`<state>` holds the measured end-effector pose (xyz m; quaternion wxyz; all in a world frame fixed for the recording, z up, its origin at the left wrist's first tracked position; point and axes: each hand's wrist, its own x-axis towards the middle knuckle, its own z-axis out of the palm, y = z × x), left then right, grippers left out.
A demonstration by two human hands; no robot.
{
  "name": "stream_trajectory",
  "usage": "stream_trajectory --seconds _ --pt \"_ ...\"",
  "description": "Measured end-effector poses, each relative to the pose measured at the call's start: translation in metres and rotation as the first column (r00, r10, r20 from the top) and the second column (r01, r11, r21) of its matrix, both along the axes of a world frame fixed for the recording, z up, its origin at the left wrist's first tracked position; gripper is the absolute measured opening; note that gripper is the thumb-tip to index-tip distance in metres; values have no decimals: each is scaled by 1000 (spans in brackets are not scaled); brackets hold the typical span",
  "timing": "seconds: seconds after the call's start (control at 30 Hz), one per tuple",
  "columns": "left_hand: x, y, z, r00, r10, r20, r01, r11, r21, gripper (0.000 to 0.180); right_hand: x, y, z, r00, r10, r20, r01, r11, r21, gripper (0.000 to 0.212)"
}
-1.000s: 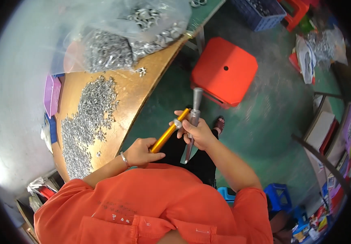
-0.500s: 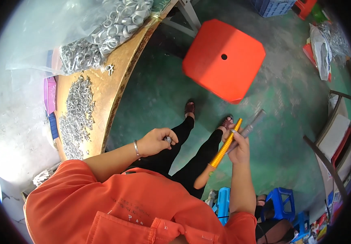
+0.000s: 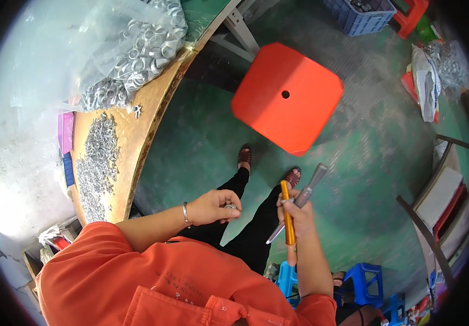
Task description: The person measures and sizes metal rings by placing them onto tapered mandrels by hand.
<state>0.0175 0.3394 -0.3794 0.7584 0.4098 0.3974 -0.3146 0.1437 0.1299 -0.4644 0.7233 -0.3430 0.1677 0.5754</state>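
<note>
My left hand (image 3: 210, 207), with a silver bracelet at the wrist, is closed in a pinch. Between its fingertips shows a small silvery metal piece (image 3: 230, 206), mostly hidden. To its right, my right hand (image 3: 303, 218) is wrapped around two tools together. One is a gold-coloured ribbed rod (image 3: 288, 232) with a plain, light brown lower end, standing nearly upright. The other is a grey metal rod-like tool (image 3: 315, 180), slanting across the first, with a thin tip at lower left. A gap separates the two hands, both held over my legs.
Along the left runs a wooden table (image 3: 146, 117) bearing a heap of small metal pieces (image 3: 97, 163) and a plastic bag of metal rings (image 3: 150, 49). An orange-red stool (image 3: 288, 114) stands ahead. Blue stools (image 3: 366, 282) are lower right, and a blue crate (image 3: 356, 19) stands far off.
My left hand has moved slightly right and down, nearer the right hand. Both tools have turned in my right hand: the gold rod stands more upright. The view has shifted a little.
</note>
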Motion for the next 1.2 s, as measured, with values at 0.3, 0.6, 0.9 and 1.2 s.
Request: stream_trajectory --seconds 0.3,0.6,0.9,1.2 --pt "22 -5 19 999 -29 42 29 999 15 14 10 3 32 977 197 -85 -189 977 97 34" --pt "29 -13 58 956 160 247 -138 985 -102 17 35 15 107 981 181 74 -183 983 24 32" --pt "25 12 118 903 312 296 -275 948 -160 19 24 74 214 749 418 513 -350 908 -228 41" --pt "4 66 165 839 368 400 -384 922 -40 11 -10 133 271 432 425 796 -183 905 -384 41"
